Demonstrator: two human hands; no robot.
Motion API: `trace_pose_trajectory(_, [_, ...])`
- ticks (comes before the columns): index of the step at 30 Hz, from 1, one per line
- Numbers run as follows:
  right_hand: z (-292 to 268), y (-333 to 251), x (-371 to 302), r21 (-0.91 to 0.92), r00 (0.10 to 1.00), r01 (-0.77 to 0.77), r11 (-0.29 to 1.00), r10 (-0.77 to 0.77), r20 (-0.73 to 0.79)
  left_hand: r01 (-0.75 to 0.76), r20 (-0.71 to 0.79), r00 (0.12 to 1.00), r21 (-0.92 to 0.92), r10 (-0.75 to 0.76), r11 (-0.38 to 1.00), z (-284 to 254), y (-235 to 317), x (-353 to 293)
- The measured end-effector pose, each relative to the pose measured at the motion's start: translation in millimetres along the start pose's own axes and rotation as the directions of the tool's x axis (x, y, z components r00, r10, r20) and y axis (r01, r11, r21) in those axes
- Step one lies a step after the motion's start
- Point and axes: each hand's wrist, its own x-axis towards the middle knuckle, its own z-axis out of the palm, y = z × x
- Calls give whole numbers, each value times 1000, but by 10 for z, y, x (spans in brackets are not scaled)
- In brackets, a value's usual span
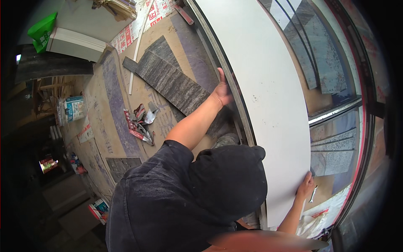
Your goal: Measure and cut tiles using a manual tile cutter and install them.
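Along the left side of a long white board (273, 105), a dark layered edge (242, 107) is being touched by a co-worker's left hand (222, 90), its thumb extended; whether its fingers are being curled underneath cannot be told. By the co-worker's right hand (305, 185), the board's right edge is being held, the fingers bent against it. Opposite sides are apparently being used so that the wide board is being steadied evenly. The camera wearer's own hands are not being shown, so whether they are being spread or pressed together cannot be told; a blurred reddish-brown shape (264, 241) at the lower edge is not being made out.

Near the right hand, a wrench (313, 194) is lying below fanned grey pieces (333, 161). Beyond the left arm, grey streaked planks (172, 77) are overlapping on the covered floor (96, 126), probably being laid flat for stability, with a crumpled wrapper (140, 126) nearby. Farther left, white boards (77, 42) are being stacked together, beside a green bag (44, 31).
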Motion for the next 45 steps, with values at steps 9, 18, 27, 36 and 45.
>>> trace_pose_trajectory(9, [33, -94, -82, -66, 999, -34, 997, 36, 25, 6, -42, 999, 36, -5, 999, 23, 22, -28])
trace_pose_trajectory(18, [17, -127, -76, -63, 998, -39, 997, 42, 51, -21, -33, 999, 35, 22, 999, 22, 12, -28])
trace_pose_trajectory(27, [111, -81, -45, 15, 999, -15, 1000, 14, 42, -30, -19, 999, 36, 30, 999, 14, 19, -9])
trace_pose_trajectory(36, [139, 36, -30, -42, 1000, -3, 999, 4, 23, -70, -60, 996, 31, 72, 997, -60, -5, 41])
trace_pose_trajectory(45, [178, 20, -26, 29, 999, 9, 1000, -10, 42, -55, -77, 996, -65, 50, 996, -43, 23, 34])
